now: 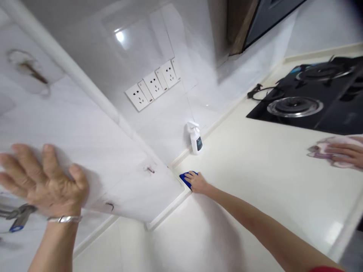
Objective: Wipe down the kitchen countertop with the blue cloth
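My left hand (48, 181), with a silver bracelet at the wrist, lies flat against the white tiled pillar (113, 151), its fingers spread and nothing in it. At the corner where the pillar, the wall and the counter meet, my right hand (197, 183) presses a blue cloth (185, 180) onto the pale countertop (244, 162). Part of the cloth is hidden under my fingers. A white spray bottle (196, 141) with a dark label stands upright against the wall, just beyond my right hand.
Another person's hand (347, 153) holds a pinkish cloth (323, 149) on the counter at the right. Behind it is a black gas hob (314, 121) with a loose ring-shaped part. Sockets (153, 86) line the wall. Metal stubs (150, 169) stick out of the pillar; a tap (19, 217) shows at lower left.
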`<state>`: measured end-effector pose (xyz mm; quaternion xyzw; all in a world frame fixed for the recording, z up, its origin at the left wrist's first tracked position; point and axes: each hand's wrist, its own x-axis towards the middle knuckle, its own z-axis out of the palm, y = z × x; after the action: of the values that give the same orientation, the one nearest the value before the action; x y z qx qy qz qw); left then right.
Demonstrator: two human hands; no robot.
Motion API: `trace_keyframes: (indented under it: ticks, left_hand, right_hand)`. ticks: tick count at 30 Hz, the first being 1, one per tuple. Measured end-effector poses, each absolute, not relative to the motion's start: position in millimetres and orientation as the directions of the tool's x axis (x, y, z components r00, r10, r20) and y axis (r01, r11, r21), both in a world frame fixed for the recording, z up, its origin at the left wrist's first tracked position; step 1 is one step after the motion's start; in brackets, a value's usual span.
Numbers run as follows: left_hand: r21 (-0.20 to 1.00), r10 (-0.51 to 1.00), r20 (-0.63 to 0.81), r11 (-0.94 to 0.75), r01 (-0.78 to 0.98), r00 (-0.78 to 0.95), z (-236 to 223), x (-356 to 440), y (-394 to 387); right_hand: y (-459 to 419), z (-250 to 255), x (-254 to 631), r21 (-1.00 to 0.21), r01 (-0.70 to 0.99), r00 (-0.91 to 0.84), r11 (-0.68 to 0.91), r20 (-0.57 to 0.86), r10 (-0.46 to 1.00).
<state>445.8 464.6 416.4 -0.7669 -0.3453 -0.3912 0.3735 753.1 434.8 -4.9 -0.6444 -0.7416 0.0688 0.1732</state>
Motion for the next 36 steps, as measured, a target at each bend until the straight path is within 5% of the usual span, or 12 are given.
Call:
trace_keyframes:
  ticks: [3, 7, 11, 15, 19, 25, 30, 36]
  left_hand:
    - [-0.434, 0.161, 0.828, -0.422, 0.796, 0.537, 417, 452, 462]
    - [-0.337, 0.244, 0.829, -0.500, 0.797, 0.504, 419, 458, 456]
    - [-0.313, 0.258, 0.798, -0.596, 0.740, 0.545, 407, 452, 446]
    - [-0.297, 0.261, 0.741, -0.699, 0.651, 0.619, 342, 430, 416]
    - [0.119, 0.510, 0.747, -0.734, 0.669, 0.427, 207, 401, 355]
    - [0.655, 0.901, 0.198, -0.414, 0.632, 0.385, 9, 363, 248]
    - [0.872, 0.975, 0.019, -0.125, 0.474, 0.222, -30, 345, 189]
    - [0.947, 0.986, -0.155, 0.129, 0.296, 0.068, -23, 343, 161]
  right_hand:
    - [379, -10, 753, -0.306, 0.942, -0.095, 0.136, 0.147, 0.985]
    - [305, -17, 735, -0.298, 0.948, -0.077, 0.109, 0.119, 0.990]
    - [244, -19, 697, -0.414, 0.897, -0.108, 0.152, 0.128, 0.986]
    - [194, -19, 653, -0.506, 0.835, -0.165, 0.214, 0.140, 0.976]
    - [151, -22, 611, -0.561, 0.772, -0.271, 0.299, 0.136, 0.953]
    - [125, -21, 583, -0.578, 0.726, -0.366, 0.373, 0.135, 0.921]
    - [128, -25, 589, -0.514, 0.759, -0.395, 0.399, 0.123, 0.910]
    - [125, -48, 574, -0.491, 0.793, -0.232, 0.361, 0.304, 0.924]
